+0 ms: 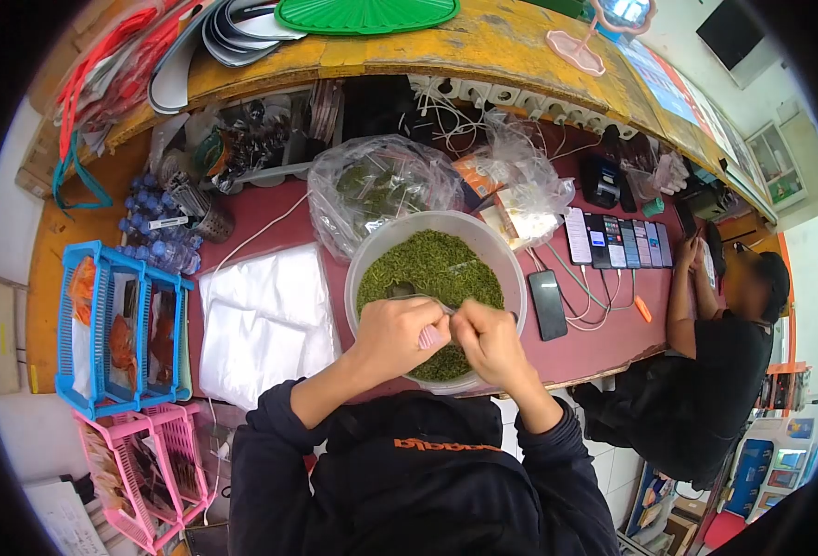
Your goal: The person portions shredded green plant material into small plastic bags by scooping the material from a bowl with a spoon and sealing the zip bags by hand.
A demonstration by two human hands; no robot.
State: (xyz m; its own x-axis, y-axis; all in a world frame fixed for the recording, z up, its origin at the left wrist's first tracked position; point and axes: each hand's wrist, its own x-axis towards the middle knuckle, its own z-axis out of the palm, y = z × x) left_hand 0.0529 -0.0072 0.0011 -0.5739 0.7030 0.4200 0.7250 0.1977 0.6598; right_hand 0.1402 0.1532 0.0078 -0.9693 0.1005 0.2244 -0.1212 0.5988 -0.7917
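Observation:
A round, whitish plastic tub (516,320) full of shredded green dried leaves (437,255) stands at the table's near edge. Over its near half, my left hand (398,335) is closed, with a small pinkish, thin piece showing at its fingers that looks like a small plastic bag (429,336). Close beside it my right hand (489,339) is also closed, thumb and fingers pinched at the same piece; most of it is hidden by my hands. A dark spoon (400,290) lies in the leaves behind my left hand.
Behind the tub sits a large clear bag (381,190) of filled green packets. White plastic bags (265,324) lie left, near blue baskets (122,329) and a pink basket (150,473). Charging phones (617,243) and cables are right, where another person (705,371) sits. A yellow shelf (483,46) overhangs.

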